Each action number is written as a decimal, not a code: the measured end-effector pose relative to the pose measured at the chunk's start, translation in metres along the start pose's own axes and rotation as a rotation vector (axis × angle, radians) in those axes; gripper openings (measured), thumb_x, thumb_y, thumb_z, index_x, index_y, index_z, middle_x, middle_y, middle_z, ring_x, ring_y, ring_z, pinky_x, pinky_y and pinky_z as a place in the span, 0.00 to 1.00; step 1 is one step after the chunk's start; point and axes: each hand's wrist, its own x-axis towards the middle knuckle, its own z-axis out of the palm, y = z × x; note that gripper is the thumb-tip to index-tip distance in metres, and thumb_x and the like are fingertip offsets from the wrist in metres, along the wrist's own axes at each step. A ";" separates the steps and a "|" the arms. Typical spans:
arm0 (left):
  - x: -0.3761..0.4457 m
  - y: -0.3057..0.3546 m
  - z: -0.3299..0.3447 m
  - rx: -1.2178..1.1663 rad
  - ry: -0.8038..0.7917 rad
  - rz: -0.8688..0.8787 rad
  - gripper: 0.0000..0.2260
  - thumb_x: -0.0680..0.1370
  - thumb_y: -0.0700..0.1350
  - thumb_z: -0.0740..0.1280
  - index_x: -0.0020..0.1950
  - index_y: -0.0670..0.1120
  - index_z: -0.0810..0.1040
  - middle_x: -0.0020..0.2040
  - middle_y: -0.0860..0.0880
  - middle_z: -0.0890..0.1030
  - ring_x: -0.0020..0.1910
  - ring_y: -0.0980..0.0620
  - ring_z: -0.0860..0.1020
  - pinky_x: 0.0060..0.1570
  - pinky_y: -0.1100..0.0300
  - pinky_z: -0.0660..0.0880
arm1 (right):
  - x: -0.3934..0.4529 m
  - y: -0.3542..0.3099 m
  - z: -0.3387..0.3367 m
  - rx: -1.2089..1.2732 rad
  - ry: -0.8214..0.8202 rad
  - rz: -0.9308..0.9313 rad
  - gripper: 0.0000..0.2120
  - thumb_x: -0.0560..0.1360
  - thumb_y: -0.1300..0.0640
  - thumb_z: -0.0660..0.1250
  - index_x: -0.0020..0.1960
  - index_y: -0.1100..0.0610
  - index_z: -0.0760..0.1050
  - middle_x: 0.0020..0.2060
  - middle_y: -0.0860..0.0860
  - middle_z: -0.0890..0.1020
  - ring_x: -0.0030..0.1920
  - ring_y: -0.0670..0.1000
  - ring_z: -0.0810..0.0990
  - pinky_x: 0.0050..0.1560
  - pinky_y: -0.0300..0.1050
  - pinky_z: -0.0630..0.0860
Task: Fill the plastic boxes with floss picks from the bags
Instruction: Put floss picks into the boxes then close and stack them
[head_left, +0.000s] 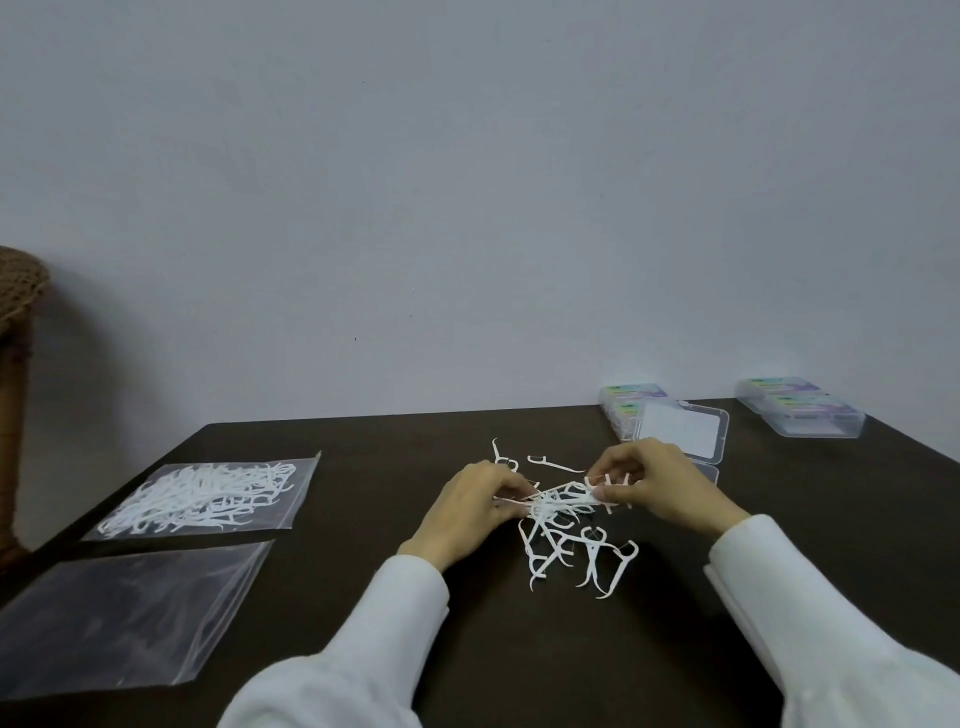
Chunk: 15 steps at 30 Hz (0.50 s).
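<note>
Above the loose pile of white plastic floss picks (563, 540) on the dark brown table (363, 467), the left hand (475, 506) and right hand (657, 486) each pinch one end of a small bundle of picks. Just beyond the pile lies an open clear plastic box (680, 431), with closed labelled boxes (802, 408) farther right. Well left of the pile lie a clear bag of picks (208, 499) and an empty clear bag (124, 618).

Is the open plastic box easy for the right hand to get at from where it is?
Probably yes: the open plastic box lies just beyond the right hand, nothing between, though that hand holds floss picks.
</note>
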 end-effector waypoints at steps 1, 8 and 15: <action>0.001 0.000 0.001 -0.024 0.007 0.000 0.08 0.76 0.45 0.69 0.55 0.48 0.82 0.51 0.53 0.82 0.52 0.57 0.78 0.52 0.65 0.71 | 0.000 0.003 -0.003 0.000 0.010 -0.004 0.06 0.69 0.57 0.74 0.40 0.47 0.79 0.39 0.51 0.82 0.38 0.44 0.76 0.38 0.30 0.69; 0.005 0.000 0.000 -0.077 0.158 0.011 0.06 0.76 0.40 0.69 0.51 0.45 0.82 0.46 0.51 0.81 0.45 0.57 0.77 0.47 0.66 0.72 | -0.003 0.019 -0.026 0.199 0.043 0.044 0.07 0.68 0.61 0.74 0.42 0.50 0.80 0.35 0.51 0.81 0.34 0.45 0.80 0.36 0.32 0.76; 0.019 0.016 -0.001 -0.315 0.270 -0.011 0.06 0.74 0.40 0.71 0.50 0.46 0.84 0.41 0.54 0.80 0.43 0.60 0.78 0.43 0.69 0.73 | -0.006 0.034 -0.043 0.156 0.312 0.104 0.05 0.68 0.59 0.74 0.43 0.53 0.82 0.35 0.48 0.81 0.32 0.44 0.76 0.33 0.29 0.71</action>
